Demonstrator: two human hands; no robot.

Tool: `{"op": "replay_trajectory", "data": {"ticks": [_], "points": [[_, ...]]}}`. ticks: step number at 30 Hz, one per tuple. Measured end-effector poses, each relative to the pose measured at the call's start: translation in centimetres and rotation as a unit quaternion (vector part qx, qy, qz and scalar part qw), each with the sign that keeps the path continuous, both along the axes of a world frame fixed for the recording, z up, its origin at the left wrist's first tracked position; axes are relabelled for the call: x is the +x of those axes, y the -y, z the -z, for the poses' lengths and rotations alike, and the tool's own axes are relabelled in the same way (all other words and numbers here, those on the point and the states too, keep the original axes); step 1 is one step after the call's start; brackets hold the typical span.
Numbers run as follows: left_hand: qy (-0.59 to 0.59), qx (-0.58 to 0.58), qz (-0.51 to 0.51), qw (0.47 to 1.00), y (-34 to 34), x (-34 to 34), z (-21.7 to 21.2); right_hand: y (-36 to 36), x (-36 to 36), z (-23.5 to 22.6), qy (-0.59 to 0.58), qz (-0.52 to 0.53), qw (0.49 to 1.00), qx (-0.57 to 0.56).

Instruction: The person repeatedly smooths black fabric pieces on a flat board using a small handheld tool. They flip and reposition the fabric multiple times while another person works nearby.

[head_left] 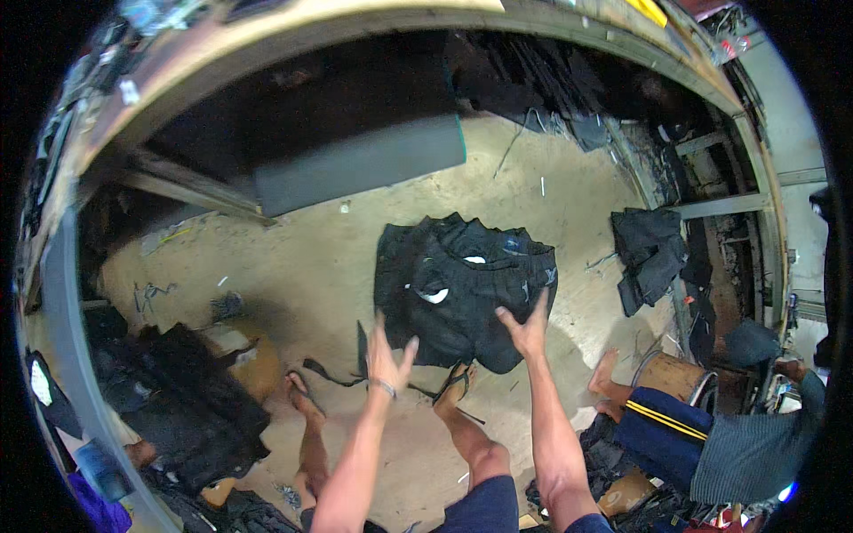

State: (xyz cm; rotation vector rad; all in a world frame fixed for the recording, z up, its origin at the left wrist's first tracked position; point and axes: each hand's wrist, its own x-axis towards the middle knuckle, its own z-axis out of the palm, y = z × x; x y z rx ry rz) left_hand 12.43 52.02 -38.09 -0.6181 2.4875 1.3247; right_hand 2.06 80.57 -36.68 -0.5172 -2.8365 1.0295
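Garment of black cloth [462,311] is seen against the floor [311,249], just ahead of the sandalled feet [457,387]. In both hands the grip is released: the left hand [387,360], blurred, is held near its lower left edge; the right hand [526,330], fingers spread, is held over its lower right part. Whether cloth is touched cannot be told.

floor [311,258] softly lit; upper recess [346,98] dark; left hand [388,360] blurred; edges bowed

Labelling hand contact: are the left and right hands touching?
Apart: the head view shows black garment between the left hand and right hand.
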Motion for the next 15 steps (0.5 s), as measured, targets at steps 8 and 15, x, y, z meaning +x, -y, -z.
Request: {"op": "replay_trajectory", "data": {"ticks": [8,15], "points": [[-0.219,-0.251,0.051,0.941,-11.4,-12.5,1.8,-15.2,-1.1,5.8,0.028,-0.005,0.999,0.035],[-0.074,-0.269,0.169,0.945,-14.0,-17.4,13.2,-11.7,-7.1,18.6,0.327,0.091,0.919,-0.203]]}}
